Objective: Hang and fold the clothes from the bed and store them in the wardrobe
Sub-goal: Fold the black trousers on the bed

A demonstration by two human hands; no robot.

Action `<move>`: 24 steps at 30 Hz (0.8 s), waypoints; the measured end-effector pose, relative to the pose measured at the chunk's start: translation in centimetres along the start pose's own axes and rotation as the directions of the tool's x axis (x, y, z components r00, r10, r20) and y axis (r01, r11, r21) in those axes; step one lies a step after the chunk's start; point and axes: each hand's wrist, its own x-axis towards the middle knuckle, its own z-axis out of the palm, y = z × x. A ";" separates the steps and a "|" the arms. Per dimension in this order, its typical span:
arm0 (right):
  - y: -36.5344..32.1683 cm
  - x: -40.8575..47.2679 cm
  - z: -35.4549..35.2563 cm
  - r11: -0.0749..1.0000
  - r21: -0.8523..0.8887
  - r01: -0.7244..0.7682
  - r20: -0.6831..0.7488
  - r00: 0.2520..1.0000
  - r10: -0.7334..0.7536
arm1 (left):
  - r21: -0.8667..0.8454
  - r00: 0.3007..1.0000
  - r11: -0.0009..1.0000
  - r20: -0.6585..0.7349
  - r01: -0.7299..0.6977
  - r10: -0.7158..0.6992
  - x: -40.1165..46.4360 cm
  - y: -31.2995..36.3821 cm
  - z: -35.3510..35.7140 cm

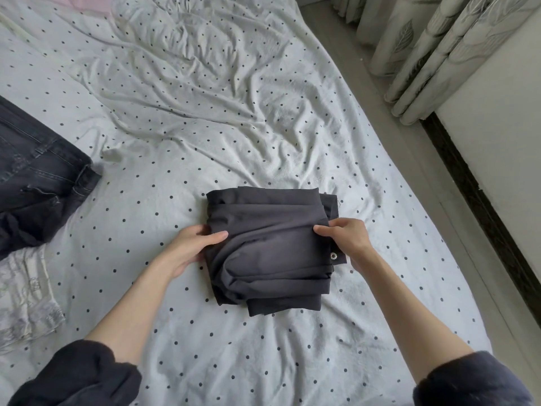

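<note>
A dark grey garment (269, 250), folded into a thick square bundle with a metal snap at its right edge, lies on the bed (205, 112) in the middle of the view. My left hand (190, 247) grips its left edge, thumb on top and fingers underneath. My right hand (345, 238) grips the right edge the same way, thumb over the top layer. Both hold the bundle from opposite sides.
Folded dark jeans (38, 171) lie at the left edge of the bed. A pale lacy garment (26, 297) sits below them, and a pink cloth (87, 2) shows at the top left. Floor (395, 112), curtains (433, 48) and a wall run along the right.
</note>
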 end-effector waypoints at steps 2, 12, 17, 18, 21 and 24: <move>0.1 0.4 0.0 1.000 -0.003 0.005 0.026 1.000 -0.005 | -0.053 0.995 0.998 0.094 0.026 -0.021 0.3 -0.3 -1.1; -0.1 -0.9 -0.5 0.993 0.115 0.024 0.031 0.999 -0.028 | -0.062 0.995 0.997 0.087 -0.039 0.044 -0.2 -0.2 -1.1; 0.1 -6.7 -1.3 0.986 0.149 0.078 -0.042 0.996 -0.072 | -0.029 0.976 0.991 0.175 -0.129 0.132 -3.0 -0.2 -1.6; 0.1 -8.6 -1.6 0.984 0.153 0.093 -0.075 0.994 -0.083 | -0.023 0.966 0.988 0.211 -0.151 0.152 -3.8 0.2 -1.6; 1.1 -14.4 -2.3 0.977 0.171 0.129 -0.182 0.978 -0.097 | -0.011 0.927 0.979 0.320 -0.205 0.198 -6.8 0.8 -1.5; 2.6 -20.3 -2.6 0.964 0.204 0.169 -0.285 0.953 -0.106 | 0.009 0.880 0.966 0.413 -0.260 0.233 -9.2 0.8 -1.2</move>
